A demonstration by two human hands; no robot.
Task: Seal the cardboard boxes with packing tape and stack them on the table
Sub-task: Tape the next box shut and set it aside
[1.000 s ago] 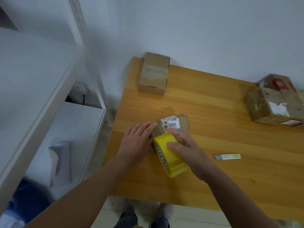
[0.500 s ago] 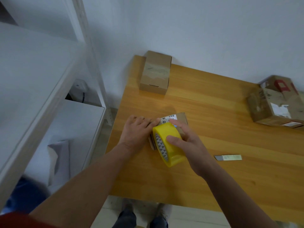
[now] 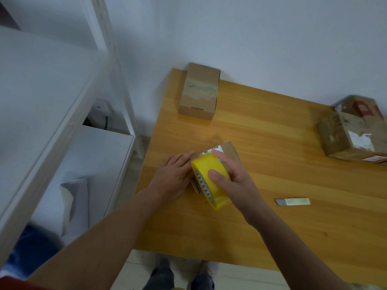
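Note:
A small cardboard box [image 3: 229, 150] with a white barcode label lies near the left front of the wooden table [image 3: 272, 132], mostly covered by my hands. My right hand [image 3: 234, 181] grips a yellow roll of packing tape [image 3: 211, 181] standing on edge over the box's near part. My left hand [image 3: 173, 176] lies flat with fingers together against the box's left side. A taped small box [image 3: 199, 91] stands at the far left corner. Two larger worn boxes [image 3: 354, 132] sit at the right edge.
A utility knife blade piece [image 3: 292, 201] lies on the table to the right of my right hand. A white metal shelf unit [image 3: 62, 101] stands close on the left. My feet [image 3: 180, 275] show below the table's front edge.
My right hand has carried the tape roll a little further onto the box. My left hand has slid slightly left along the box's side. The view has shifted a bit.

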